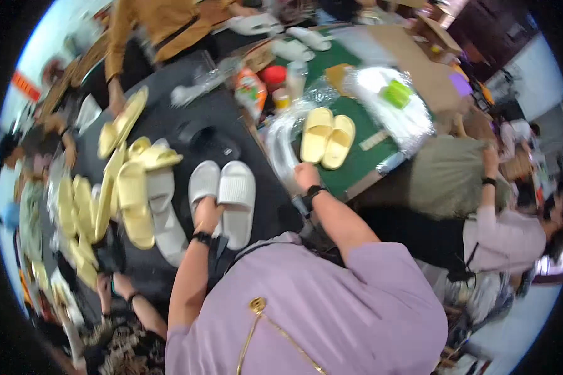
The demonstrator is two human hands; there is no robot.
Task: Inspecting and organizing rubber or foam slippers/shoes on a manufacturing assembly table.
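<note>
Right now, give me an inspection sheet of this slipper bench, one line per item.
Surface: dark table beside a green mat.
Job's things: pair of grey slippers; pair of yellow slippers on clear plastic wrap.
Clutter: heap of yellow slippers, orange bottle, green block.
Grips: left hand on the grey pair; right hand at the plastic wrap.
Cables: nothing seen.
Surroundings: other people around the tables.
</note>
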